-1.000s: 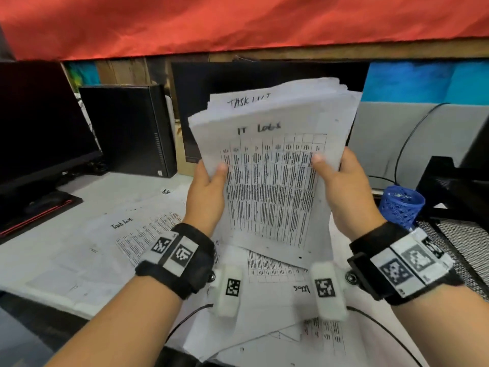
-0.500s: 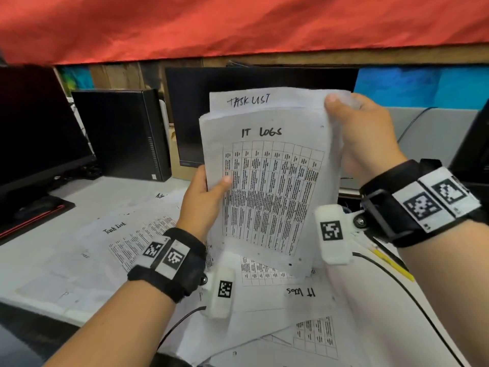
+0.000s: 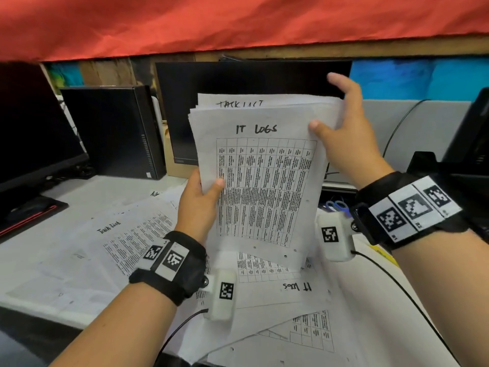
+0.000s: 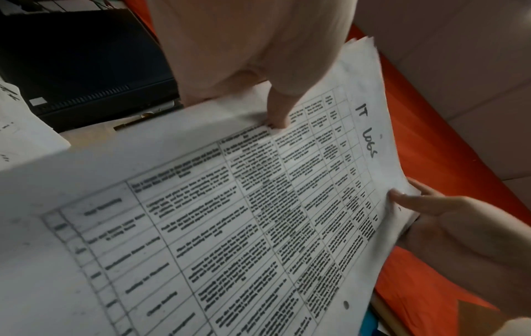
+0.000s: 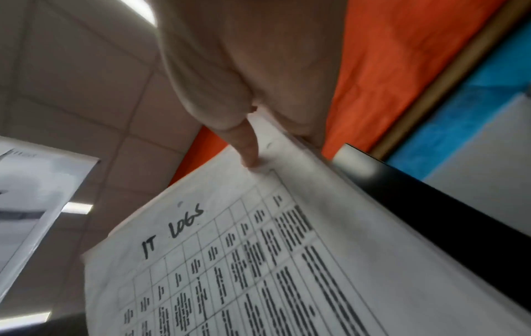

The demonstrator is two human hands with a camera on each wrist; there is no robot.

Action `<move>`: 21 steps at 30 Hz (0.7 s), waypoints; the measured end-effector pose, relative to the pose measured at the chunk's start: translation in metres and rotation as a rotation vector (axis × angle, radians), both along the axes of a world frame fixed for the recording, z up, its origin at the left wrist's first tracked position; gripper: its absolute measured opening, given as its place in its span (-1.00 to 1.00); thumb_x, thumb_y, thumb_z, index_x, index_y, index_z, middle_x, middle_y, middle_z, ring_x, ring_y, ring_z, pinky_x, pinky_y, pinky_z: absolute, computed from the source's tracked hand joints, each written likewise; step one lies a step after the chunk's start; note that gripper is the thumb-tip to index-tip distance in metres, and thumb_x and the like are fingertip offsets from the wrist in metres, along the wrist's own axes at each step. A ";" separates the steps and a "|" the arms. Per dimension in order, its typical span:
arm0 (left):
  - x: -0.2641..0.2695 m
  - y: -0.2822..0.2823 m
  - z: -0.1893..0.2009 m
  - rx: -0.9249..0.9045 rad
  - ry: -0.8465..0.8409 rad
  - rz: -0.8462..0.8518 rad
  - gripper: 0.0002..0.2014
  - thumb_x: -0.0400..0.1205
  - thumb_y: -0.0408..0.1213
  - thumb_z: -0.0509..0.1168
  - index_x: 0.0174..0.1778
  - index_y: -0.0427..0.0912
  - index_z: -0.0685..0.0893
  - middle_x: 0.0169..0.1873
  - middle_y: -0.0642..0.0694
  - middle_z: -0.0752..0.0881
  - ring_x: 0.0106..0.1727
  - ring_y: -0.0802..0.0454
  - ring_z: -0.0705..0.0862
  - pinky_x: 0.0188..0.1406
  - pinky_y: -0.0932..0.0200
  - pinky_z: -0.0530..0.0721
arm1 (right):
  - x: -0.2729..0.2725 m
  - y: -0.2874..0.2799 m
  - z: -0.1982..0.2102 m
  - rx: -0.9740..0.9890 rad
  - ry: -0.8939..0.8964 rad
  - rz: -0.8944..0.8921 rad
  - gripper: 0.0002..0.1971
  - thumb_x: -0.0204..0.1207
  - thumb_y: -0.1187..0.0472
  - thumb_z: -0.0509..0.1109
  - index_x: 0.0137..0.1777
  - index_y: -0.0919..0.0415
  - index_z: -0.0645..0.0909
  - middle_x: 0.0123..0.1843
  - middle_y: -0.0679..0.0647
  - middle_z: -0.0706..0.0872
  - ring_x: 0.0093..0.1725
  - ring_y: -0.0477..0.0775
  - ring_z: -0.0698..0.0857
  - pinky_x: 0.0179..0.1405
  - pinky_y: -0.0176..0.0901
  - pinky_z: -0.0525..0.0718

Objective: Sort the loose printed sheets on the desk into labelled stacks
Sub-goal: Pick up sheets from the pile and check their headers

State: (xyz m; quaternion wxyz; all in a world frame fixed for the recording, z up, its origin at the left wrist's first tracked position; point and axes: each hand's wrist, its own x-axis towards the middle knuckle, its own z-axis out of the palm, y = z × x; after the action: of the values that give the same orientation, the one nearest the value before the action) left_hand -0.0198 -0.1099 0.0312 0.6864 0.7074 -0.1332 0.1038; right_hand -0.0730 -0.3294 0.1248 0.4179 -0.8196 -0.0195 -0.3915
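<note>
A bundle of printed sheets stands upright above the desk, its front page headed "IT LOGS" over a table of small print. A page headed "TASK LIST" shows behind it. My left hand grips the bundle's left edge, thumb on the front. My right hand pinches the top right corner, thumb on the front page and fingers behind. Loose sheets lie on the desk: a "Task List" page at the left and an upside-down "IT Logs" page below the bundle.
A dark monitor stands at the left, a black computer case beside it, and another monitor behind the bundle. Black equipment sits at the right. A red cloth hangs overhead. Cables trail from the wrist cameras.
My right hand has gone from the bundle's lower right edge up to its top right corner, then slid slightly down. The left hand keeps its grip; the bundle stayed upright.
</note>
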 end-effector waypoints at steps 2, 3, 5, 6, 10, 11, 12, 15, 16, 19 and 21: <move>0.002 0.000 0.000 -0.026 -0.006 0.057 -0.74 0.68 -0.28 0.25 0.21 0.17 0.55 0.14 0.15 0.70 0.15 0.25 0.66 0.00 0.34 0.57 | -0.002 -0.004 -0.015 0.264 -0.017 0.140 -0.30 0.54 0.31 0.40 0.57 -0.12 0.17 0.30 -0.10 0.60 0.24 -0.13 0.64 0.22 -0.30 0.60; 0.003 0.000 0.000 -0.052 -0.006 0.079 -0.74 0.68 -0.28 0.26 0.24 0.10 0.57 0.15 0.13 0.71 0.15 0.23 0.67 0.04 0.31 0.59 | -0.003 -0.005 -0.026 0.381 0.025 0.170 -0.34 0.55 0.31 0.39 0.55 -0.10 0.20 0.19 -0.04 0.68 0.16 -0.11 0.70 0.15 -0.20 0.67; 0.004 0.001 0.001 -0.089 -0.005 0.109 -0.71 0.68 -0.28 0.26 0.32 -0.01 0.57 0.15 0.12 0.72 0.14 0.24 0.67 0.09 0.29 0.59 | -0.004 -0.004 -0.054 0.446 0.163 0.159 -0.60 0.60 0.29 0.34 0.39 -0.01 0.41 0.07 0.04 0.75 0.05 -0.06 0.76 0.08 -0.11 0.74; 0.003 0.001 0.001 -0.101 -0.003 0.118 -0.70 0.68 -0.27 0.26 0.34 -0.03 0.56 0.13 0.13 0.72 0.13 0.26 0.67 0.08 0.30 0.59 | -0.005 -0.003 -0.069 0.426 0.231 0.141 -0.72 0.62 0.28 0.31 0.29 0.03 0.51 0.06 0.02 0.76 0.06 -0.02 0.76 0.11 -0.07 0.74; -0.005 -0.008 0.004 -0.091 -0.022 0.136 -0.82 0.72 -0.21 0.18 0.24 -0.01 0.50 -0.01 0.28 0.63 0.07 0.27 0.63 -0.12 0.45 0.49 | -0.011 0.011 -0.104 0.367 0.310 0.051 -0.73 0.67 0.24 0.22 0.32 0.08 0.56 0.15 -0.13 0.68 0.15 -0.10 0.65 0.13 -0.24 0.58; -0.008 -0.011 0.006 -0.089 -0.038 0.139 -0.82 0.73 -0.21 0.16 0.25 0.00 0.47 -0.03 0.30 0.61 0.03 0.34 0.62 -0.16 0.50 0.50 | -0.013 0.014 -0.104 0.395 0.276 0.035 -0.73 0.68 0.25 0.20 0.34 0.09 0.53 0.14 -0.14 0.66 0.12 -0.15 0.63 0.10 -0.30 0.57; -0.013 -0.015 0.008 -0.082 -0.059 0.139 -0.80 0.74 -0.22 0.14 0.28 0.00 0.43 -0.02 0.31 0.60 -0.02 0.43 0.61 -0.20 0.56 0.51 | -0.014 0.017 -0.103 0.424 0.239 0.020 -0.73 0.69 0.26 0.18 0.34 0.08 0.50 0.10 -0.17 0.64 0.07 -0.22 0.62 0.03 -0.40 0.55; -0.026 -0.024 0.008 -0.044 -0.117 0.121 -0.72 0.75 -0.24 0.10 0.37 0.03 0.29 0.06 0.31 0.57 -0.02 0.54 0.57 -0.20 0.70 0.50 | -0.018 0.021 -0.105 0.411 0.202 -0.003 -0.72 0.70 0.28 0.14 0.36 0.04 0.38 0.06 -0.26 0.58 0.00 -0.39 0.56 -0.20 -0.64 0.44; -0.029 -0.025 0.006 -0.037 -0.114 0.108 -0.71 0.75 -0.24 0.10 0.37 0.07 0.26 0.09 0.29 0.57 0.01 0.54 0.56 -0.16 0.68 0.51 | -0.019 0.022 -0.108 0.387 0.226 -0.010 -0.71 0.70 0.28 0.14 0.38 0.06 0.35 0.09 -0.21 0.58 0.00 -0.31 0.58 -0.25 -0.65 0.43; -0.030 -0.026 -0.010 -0.035 -0.045 0.102 -0.71 0.75 -0.23 0.11 0.34 0.15 0.29 0.08 0.32 0.56 0.02 0.53 0.53 0.04 0.39 0.52 | -0.023 0.019 -0.119 0.312 0.351 -0.040 -0.69 0.71 0.29 0.09 0.43 0.11 0.33 0.16 -0.08 0.57 -0.10 -0.21 0.56 -0.39 -0.61 0.45; -0.027 -0.026 -0.022 -0.009 -0.005 0.122 -0.74 0.74 -0.21 0.11 0.35 0.08 0.39 0.01 0.35 0.59 0.01 0.48 0.55 0.16 0.20 0.54 | -0.023 0.016 -0.125 0.300 0.423 -0.035 -0.67 0.70 0.33 0.06 0.43 0.13 0.37 0.19 0.03 0.62 -0.09 -0.09 0.59 -0.34 -0.50 0.47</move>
State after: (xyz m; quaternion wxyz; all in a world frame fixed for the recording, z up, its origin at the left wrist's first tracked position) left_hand -0.0470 -0.1356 0.0091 0.6815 0.7109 -0.0912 0.1478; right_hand -0.0955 -0.3136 -0.0002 0.5225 -0.8124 0.1408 -0.2173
